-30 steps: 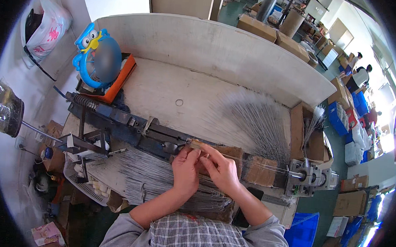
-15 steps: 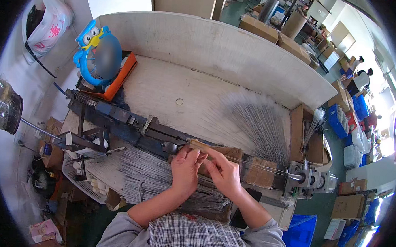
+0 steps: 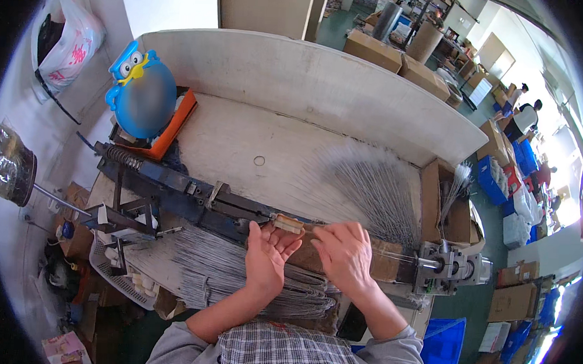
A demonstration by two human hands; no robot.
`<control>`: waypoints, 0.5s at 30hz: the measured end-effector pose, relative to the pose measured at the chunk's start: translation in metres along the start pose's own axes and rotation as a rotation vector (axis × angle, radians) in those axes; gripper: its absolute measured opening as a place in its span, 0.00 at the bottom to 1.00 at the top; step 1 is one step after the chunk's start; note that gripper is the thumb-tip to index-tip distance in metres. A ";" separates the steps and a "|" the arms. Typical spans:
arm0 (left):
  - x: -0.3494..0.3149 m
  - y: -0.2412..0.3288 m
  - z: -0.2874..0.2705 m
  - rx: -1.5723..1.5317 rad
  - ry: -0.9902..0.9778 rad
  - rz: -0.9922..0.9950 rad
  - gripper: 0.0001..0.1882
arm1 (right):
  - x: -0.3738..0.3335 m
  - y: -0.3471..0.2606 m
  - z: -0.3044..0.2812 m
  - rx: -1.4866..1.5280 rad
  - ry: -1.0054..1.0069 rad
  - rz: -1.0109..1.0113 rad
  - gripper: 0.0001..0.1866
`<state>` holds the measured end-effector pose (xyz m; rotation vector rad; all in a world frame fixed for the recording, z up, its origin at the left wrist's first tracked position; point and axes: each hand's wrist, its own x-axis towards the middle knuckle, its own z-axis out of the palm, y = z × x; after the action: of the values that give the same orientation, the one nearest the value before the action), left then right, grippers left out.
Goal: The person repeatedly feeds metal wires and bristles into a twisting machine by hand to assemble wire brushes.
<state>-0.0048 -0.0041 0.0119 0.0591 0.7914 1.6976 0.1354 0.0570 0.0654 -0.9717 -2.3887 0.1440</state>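
My left hand (image 3: 267, 259) is turned palm up over the long dark metal bench fixture (image 3: 238, 202). Its fingers are loosely curled and apart, just beneath a small tan block (image 3: 288, 224) that sits at the end of the fixture's rod. My right hand (image 3: 348, 253) is to the right of the block, thumb and fingertips pinched together above the brown pad; whatever lies between them is too small to make out. Thin wires (image 3: 395, 255) run from near this hand to a metal chuck (image 3: 441, 263) on the right. Bundled grey wires (image 3: 216, 263) lie below both hands.
More loose wires (image 3: 382, 192) fan out at the back right, beside a cardboard box (image 3: 437, 188). A blue bird-shaped round piece (image 3: 145, 97) stands in an orange tray (image 3: 177, 125). A low board (image 3: 315, 79) borders the table. On the left is a white basket (image 3: 115, 278).
My right hand has moved right, away from the block, its fingers drawing together. My left hand has turned palm up and its fingers have come apart. More of the block shows.
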 end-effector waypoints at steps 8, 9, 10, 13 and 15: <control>-0.004 0.003 0.002 0.195 -0.072 -0.079 0.35 | -0.014 0.010 0.001 0.053 -0.057 0.059 0.11; -0.003 0.003 0.002 0.226 -0.064 -0.068 0.36 | -0.011 0.010 -0.004 0.069 -0.042 0.041 0.10; -0.004 0.003 0.001 0.253 -0.053 -0.053 0.36 | -0.010 0.010 -0.009 0.087 -0.029 0.018 0.10; -0.009 0.002 -0.002 0.343 -0.044 -0.089 0.36 | -0.023 0.014 -0.024 0.183 0.010 -0.005 0.09; -0.014 -0.001 -0.005 0.408 0.015 -0.114 0.32 | -0.041 0.018 -0.030 0.278 -0.005 0.036 0.11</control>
<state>-0.0021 -0.0189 0.0129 0.2767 1.1222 1.4094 0.1863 0.0392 0.0668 -0.8819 -2.2795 0.4786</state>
